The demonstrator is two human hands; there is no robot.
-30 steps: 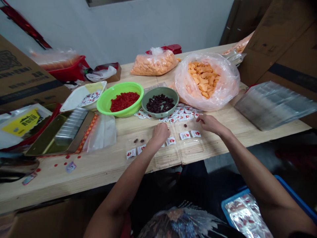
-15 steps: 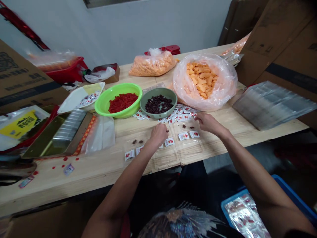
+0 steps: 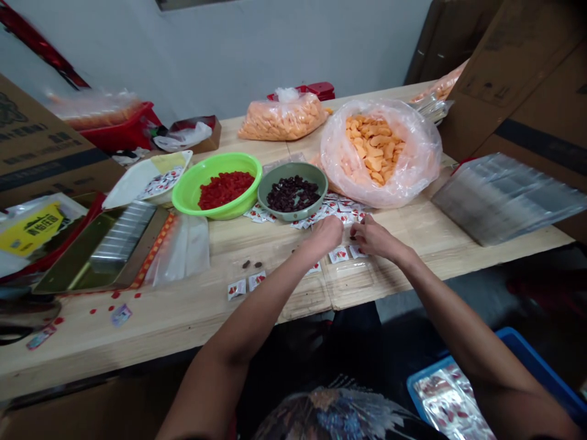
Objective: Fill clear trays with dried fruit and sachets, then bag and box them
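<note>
My left hand (image 3: 328, 233) is closed over the back of a clear plastic tray, its fingertips hidden behind the knuckles. Beside it my right hand (image 3: 372, 237) bends its fingers down in a pinch over the right clear tray (image 3: 358, 278), by a small white-and-red packet (image 3: 338, 255); what it grips, if anything, I cannot make out. Farther left, two dark dried fruits (image 3: 258, 264) lie behind two more packets (image 3: 237, 289). A grey-green bowl (image 3: 293, 215) of dark dried fruit stands just beyond my hands, with a pile of packets (image 3: 342, 208) against it.
A lime-green basin (image 3: 183, 192) holds red dried pieces. Behind to the right sits an open bag (image 3: 413, 153) of orange slices; a tied bag (image 3: 284, 116) is farther back. Stacked clear trays (image 3: 504, 195) stand right. A metal tin (image 3: 64, 278) and cardboard boxes (image 3: 41, 146) are left.
My left hand has moved right and away from me, up to the right hand. My right hand has come slightly nearer and lower, over the right tray's fruits.
</note>
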